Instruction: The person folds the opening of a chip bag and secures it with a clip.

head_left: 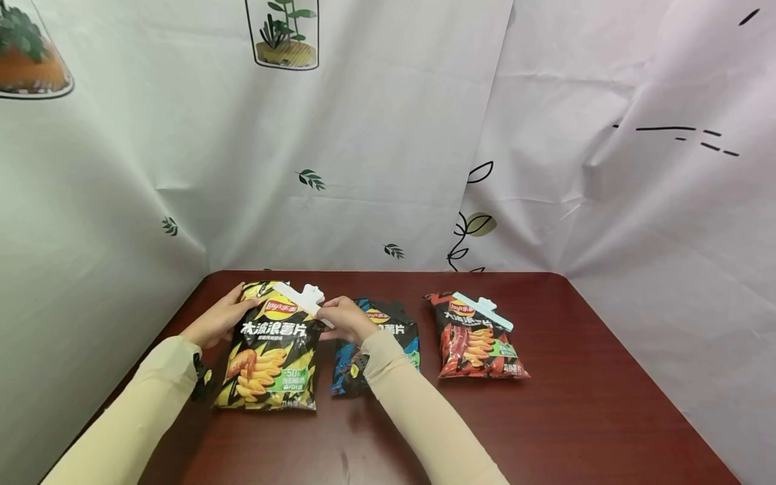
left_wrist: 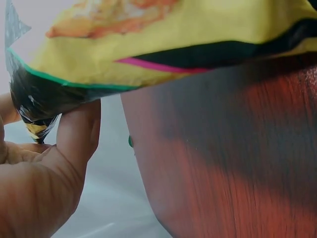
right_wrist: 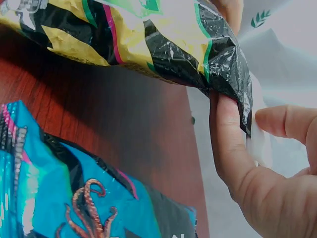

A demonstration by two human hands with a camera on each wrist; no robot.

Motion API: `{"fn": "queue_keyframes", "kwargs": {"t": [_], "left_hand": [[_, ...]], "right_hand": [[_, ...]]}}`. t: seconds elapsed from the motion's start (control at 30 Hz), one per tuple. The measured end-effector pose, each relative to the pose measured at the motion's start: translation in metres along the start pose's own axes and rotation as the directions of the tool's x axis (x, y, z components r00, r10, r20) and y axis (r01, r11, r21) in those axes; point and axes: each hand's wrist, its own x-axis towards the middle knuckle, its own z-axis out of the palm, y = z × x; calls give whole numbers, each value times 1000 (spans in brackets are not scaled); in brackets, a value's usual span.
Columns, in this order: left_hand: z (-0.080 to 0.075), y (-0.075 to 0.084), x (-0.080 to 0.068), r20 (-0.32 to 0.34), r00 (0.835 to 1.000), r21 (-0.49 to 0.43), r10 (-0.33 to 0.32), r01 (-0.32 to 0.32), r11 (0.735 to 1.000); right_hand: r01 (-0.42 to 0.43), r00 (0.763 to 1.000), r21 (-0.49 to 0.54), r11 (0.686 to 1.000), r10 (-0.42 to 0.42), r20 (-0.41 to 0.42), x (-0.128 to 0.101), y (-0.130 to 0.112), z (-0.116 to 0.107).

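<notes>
A person in cream sleeves works at the top of a yellow bag (head_left: 269, 350) of crisps lying flat near the far left corner of a dark red surface (head_left: 582, 417). The left hand (head_left: 219, 322) pinches the bag's upper left corner; the left wrist view shows the thumb (left_wrist: 77, 136) pressed against the crinkled black corner of the foil. The right hand (head_left: 344, 319) sits at the bag's upper right corner, fingers curled round the end of a white clip (head_left: 301, 300) that lies slantwise across the bag's top. From the right wrist, the thumb (right_wrist: 225, 144) lies along the underside of the bag's black edge while a fingertip presses the white clip from the other side, so the clip and foil are squeezed between them. The bag lies between the two hands, its bottom end pointing toward the near edge.

Just right of the yellow bag, partly under the right forearm, lies a blue bag (head_left: 388, 337). Farther right, apart from both, a red bag (head_left: 479, 340) lies with a pale clip (head_left: 485, 310) across its top. Printed cloth (head_left: 376, 135) hangs behind the far edge and along both sides.
</notes>
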Motion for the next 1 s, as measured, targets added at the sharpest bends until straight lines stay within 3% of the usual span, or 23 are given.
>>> {"fn": "queue_keyframes", "kwargs": {"t": [0.27,0.57,1.0], "left_hand": [[-2,-4,6,-17,999,22,-29,29,999],[-5,-11,13,-38,998,107,-48,52,993],[-5,-11,15,-29,997,119,-65,68,990]], "right_hand": [[-19,999,20,1000,20,-49,4,6,3],[-14,998,48,999,17,-55,8,12,3],[-43,997,33,999,45,-61,10,18,-1]]}}
